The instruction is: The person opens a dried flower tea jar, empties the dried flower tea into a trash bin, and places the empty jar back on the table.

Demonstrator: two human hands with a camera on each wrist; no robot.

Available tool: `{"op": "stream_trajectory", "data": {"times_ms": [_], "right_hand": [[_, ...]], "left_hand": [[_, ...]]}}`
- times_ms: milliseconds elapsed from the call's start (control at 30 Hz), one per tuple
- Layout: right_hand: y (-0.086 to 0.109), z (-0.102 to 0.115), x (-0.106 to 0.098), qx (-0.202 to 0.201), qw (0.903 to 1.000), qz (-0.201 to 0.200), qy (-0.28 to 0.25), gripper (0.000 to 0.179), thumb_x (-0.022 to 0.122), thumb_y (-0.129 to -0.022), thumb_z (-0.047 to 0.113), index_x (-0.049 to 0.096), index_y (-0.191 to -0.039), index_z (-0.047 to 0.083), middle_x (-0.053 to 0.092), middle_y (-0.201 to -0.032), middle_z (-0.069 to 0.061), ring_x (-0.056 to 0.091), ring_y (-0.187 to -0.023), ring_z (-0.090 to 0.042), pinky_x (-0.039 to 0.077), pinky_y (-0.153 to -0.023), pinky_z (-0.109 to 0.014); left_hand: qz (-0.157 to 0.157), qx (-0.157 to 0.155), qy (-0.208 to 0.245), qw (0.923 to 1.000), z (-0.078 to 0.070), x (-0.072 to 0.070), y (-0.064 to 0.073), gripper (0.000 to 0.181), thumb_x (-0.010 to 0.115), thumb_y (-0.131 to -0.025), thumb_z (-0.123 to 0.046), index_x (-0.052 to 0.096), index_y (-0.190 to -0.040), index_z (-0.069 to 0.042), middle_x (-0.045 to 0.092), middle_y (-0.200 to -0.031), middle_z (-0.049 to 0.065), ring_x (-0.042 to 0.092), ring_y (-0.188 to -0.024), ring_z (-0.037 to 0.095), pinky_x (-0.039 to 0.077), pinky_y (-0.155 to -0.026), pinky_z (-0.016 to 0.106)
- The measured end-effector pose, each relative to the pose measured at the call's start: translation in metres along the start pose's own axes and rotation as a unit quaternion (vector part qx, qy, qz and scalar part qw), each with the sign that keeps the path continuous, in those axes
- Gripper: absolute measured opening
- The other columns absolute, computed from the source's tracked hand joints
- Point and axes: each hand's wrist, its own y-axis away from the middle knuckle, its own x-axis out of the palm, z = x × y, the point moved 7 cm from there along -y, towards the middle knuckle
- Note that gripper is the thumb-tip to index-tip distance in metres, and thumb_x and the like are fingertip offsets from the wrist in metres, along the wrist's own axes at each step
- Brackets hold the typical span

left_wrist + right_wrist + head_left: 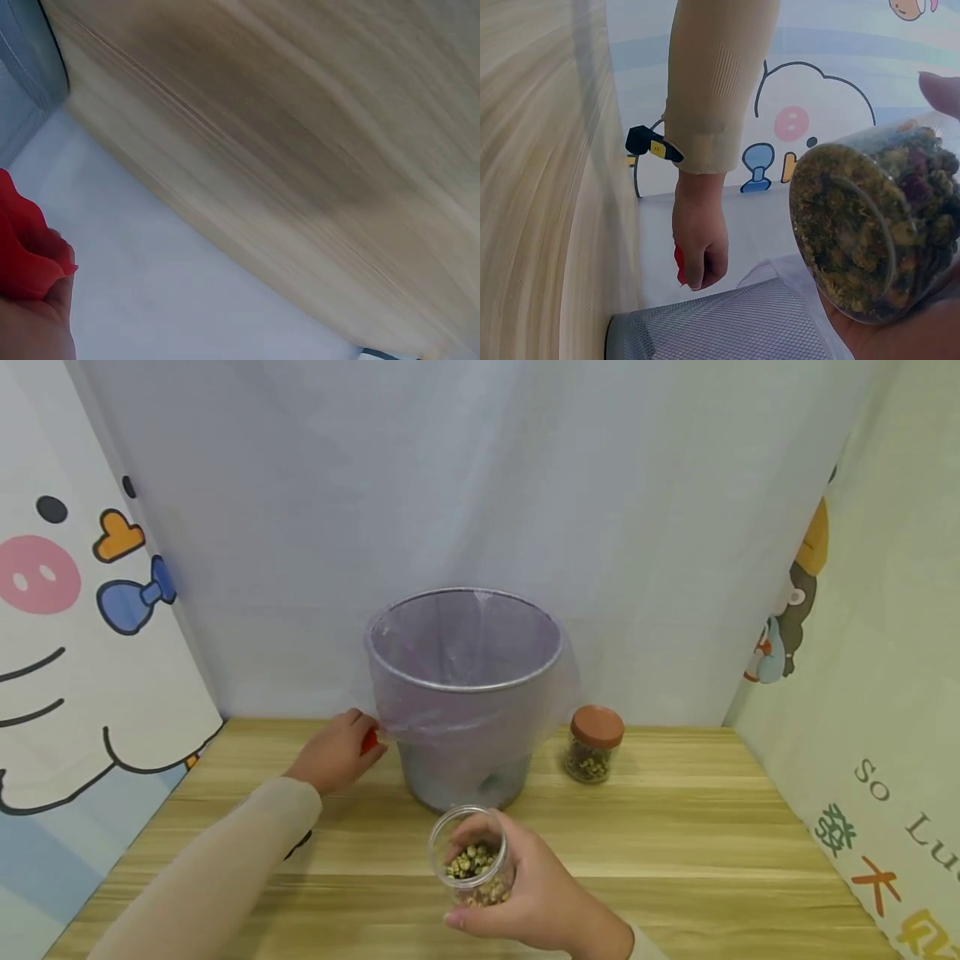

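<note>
My right hand (528,889) grips a clear jar (474,860) with no lid on it, tilted in front of the bin, with dried flower buds (855,225) inside. Left of the bin, my left hand (341,752) holds a soft red item (26,247) with a wavy edge; its kind does not show. That hand is close beside the plastic liner (465,714) folded over the rim of the wire mesh bin (465,777). The bin stands upright at the back of the table.
A second jar (588,760) with an orange-brown lid (597,725) stands right of the bin, dried buds inside. A pale curtain (660,527) hangs behind the wooden table (675,843). Cartoon-printed panels (67,652) border the sides. A black device (649,142) sits at the left wrist.
</note>
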Motion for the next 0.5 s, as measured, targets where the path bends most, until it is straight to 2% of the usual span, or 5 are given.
{"op": "stream_trajectory", "data": {"times_ms": [233,400,500], "right_hand": [[0.001,0.003,0.002,-0.034,0.9992,0.012,-0.017,0.054,0.087,-0.080,0.000,0.056,-0.124,0.001,0.066,-0.113,-0.015,0.068,-0.093,-0.019,0.060,-0.077,-0.038],[0.001,0.009,0.003,-0.053,0.9985,0.014,0.001,0.054,0.088,-0.080,0.004,0.057,-0.124,0.004,0.067,-0.113,-0.012,0.065,-0.104,-0.018,0.058,-0.083,-0.034],[0.001,0.011,0.003,-0.058,0.9982,0.014,0.006,0.055,0.089,-0.080,0.004,0.057,-0.124,0.007,0.067,-0.113,-0.012,0.065,-0.105,-0.019,0.058,-0.085,-0.033]], "left_hand": [[-0.020,-0.024,-0.011,0.9995,0.021,0.003,-0.010,0.035,0.065,-0.102,-0.030,0.062,-0.114,0.003,0.058,-0.102,0.014,0.054,-0.087,0.028,0.048,-0.075,0.045],[-0.014,-0.040,-0.027,0.9987,0.031,0.010,-0.012,0.033,0.065,-0.102,-0.031,0.061,-0.107,0.002,0.055,-0.095,0.012,0.052,-0.081,0.027,0.047,-0.072,0.045],[-0.007,-0.049,-0.039,0.9980,0.037,0.018,-0.011,0.031,0.067,-0.100,-0.031,0.061,-0.100,-0.001,0.053,-0.090,0.009,0.052,-0.078,0.026,0.047,-0.070,0.045]]}}
